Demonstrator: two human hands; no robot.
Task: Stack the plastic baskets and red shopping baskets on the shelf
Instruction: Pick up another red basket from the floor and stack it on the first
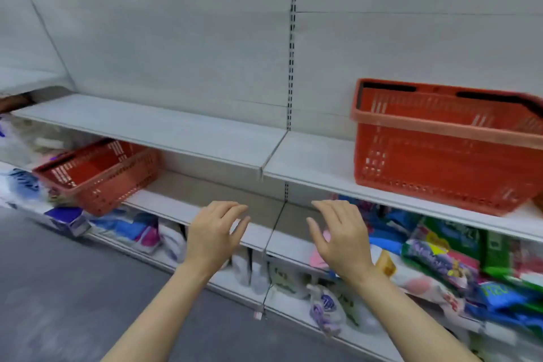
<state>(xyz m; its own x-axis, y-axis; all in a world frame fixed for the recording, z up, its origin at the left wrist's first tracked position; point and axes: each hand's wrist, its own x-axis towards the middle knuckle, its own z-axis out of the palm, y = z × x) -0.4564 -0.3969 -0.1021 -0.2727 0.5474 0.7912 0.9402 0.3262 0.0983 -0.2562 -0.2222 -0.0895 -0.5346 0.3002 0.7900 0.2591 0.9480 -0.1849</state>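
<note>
Currently one red shopping basket (446,150) stands upright on the upper shelf (164,126), right side; a second red basket (100,173) sits tilted on the lower shelf (205,194), far left, well apart. Left hand (211,235) and right hand (338,238) hover between them, fingers spread, holding nothing. Step judged: between placements. Next move likely calls for reaching left, gripping the tilted basket's rim, and nesting it into the upright one.

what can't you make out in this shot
Head view only:
- Right basket: far end cut off by the right edge.
- Left basket: back hidden under the upper shelf.
- Packets on lower shelves: labels too blurred to read.
- Any plastic baskets: none in frame.
</note>
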